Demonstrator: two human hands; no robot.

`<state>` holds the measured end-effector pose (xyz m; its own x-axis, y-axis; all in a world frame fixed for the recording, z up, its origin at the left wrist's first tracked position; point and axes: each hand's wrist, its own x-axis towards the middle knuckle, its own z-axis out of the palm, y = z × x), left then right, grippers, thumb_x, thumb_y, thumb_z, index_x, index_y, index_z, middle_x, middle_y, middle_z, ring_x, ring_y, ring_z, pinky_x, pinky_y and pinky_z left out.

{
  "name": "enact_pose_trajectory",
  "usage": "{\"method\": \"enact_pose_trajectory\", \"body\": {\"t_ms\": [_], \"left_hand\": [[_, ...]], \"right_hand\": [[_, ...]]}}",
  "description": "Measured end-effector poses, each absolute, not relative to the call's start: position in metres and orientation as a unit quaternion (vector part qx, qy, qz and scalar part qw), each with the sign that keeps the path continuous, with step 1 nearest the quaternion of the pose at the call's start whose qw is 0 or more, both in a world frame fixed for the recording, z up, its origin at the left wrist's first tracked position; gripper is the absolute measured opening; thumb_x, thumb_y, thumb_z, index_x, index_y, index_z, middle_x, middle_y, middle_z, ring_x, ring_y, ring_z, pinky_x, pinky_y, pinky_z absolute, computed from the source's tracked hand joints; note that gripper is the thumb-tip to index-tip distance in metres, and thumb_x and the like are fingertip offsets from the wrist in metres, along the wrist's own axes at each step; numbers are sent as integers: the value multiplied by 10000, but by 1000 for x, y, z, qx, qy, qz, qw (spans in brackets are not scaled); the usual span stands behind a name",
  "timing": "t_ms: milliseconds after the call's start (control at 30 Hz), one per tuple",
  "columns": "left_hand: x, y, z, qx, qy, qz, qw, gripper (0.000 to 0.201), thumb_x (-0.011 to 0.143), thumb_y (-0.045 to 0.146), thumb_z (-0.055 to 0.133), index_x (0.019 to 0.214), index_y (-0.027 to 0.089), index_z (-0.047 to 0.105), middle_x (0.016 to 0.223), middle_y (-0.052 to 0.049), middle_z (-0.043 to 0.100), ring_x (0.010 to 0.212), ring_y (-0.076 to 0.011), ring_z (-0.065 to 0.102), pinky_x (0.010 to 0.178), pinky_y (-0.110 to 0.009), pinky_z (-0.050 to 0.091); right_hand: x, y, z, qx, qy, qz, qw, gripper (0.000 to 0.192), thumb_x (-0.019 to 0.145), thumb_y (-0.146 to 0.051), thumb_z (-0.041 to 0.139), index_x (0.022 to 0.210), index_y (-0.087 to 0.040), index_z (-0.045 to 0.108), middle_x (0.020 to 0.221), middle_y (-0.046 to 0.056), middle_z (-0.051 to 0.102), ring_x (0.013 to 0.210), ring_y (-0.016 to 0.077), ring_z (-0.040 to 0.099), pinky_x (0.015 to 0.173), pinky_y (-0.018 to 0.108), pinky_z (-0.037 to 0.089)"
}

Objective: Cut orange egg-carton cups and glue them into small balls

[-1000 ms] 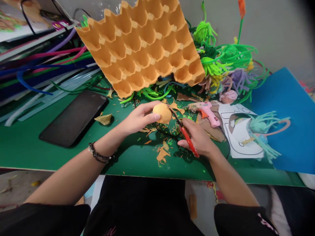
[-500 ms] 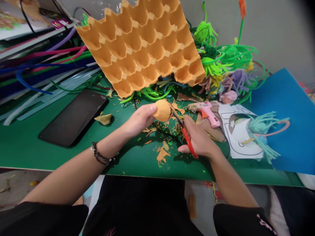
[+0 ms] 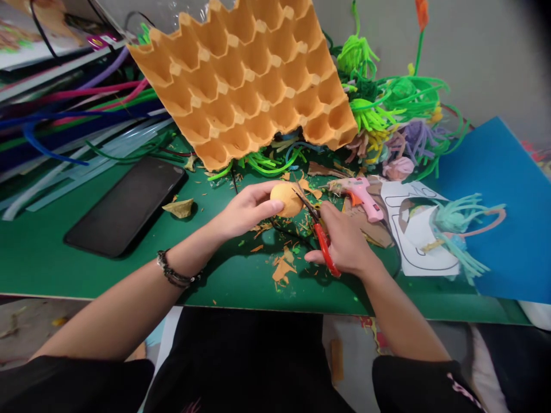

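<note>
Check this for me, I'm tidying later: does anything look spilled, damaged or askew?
Yes. Orange scraps litter the green table below the left hand, which holds an orange cup piece, and the right hand, which holds red scissors. The egg tray leans tilted, its lower edge cut ragged.

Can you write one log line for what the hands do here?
left hand: holds orange cup piece | right hand: red scissors at the piece | green table

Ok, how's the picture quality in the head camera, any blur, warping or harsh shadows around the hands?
Head view: fairly sharp in the middle, where the left hand holds the orange cup piece and the right hand the red scissors; wide-lens warping bends the green table edge, corners darken; soft shadows lie under both hands, no strong glare.
</note>
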<state>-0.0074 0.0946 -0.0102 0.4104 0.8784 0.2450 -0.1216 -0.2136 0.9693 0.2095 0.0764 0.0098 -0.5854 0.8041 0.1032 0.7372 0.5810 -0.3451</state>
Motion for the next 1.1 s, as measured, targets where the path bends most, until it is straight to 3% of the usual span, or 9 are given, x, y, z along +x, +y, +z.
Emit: {"method": "enact_pose_trajectory", "body": {"t_ms": [267,433,733,933,1100], "left_hand": [[-9,96,-8,666,312,447,510,555,729,648,599,983,160,673,989,-95,694,872,-196,638,771,-293,508],[-9,97,-9,663,318,443,513,540,740,652,578,933,158,677,864,-75,696,761,-178,626,691,-290,497],[-11,101,-13,643,327,445,531,549,689,671,617,888,166,689,844,-69,716,725,-169,641,662,-282,506],[-12,102,-9,647,307,428,551,562,680,671,626,910,163,695,911,-96,723,802,-202,666,710,-307,528],[-13,102,-15,620,318,447,561,611,663,688,628,971,163,690,997,-108,713,901,-221,664,767,-319,527]], "right_hand": [[211,74,11,-451,-865,138,173,666,694,-885,255,661,-224,325,631,3,424,556,130,373,525,275,277],[212,73,14,-457,-857,137,194,611,769,-807,316,599,-220,313,556,-27,366,499,102,328,490,254,236],[212,72,16,-448,-843,206,214,563,828,-698,404,566,-214,285,509,-52,311,467,79,255,474,239,216],[214,74,15,-455,-803,300,241,538,818,-698,422,602,-215,322,547,-47,336,509,90,324,499,248,259],[216,76,17,-465,-816,279,200,631,680,-838,420,758,-213,378,680,-5,452,589,136,418,539,280,351]]}}
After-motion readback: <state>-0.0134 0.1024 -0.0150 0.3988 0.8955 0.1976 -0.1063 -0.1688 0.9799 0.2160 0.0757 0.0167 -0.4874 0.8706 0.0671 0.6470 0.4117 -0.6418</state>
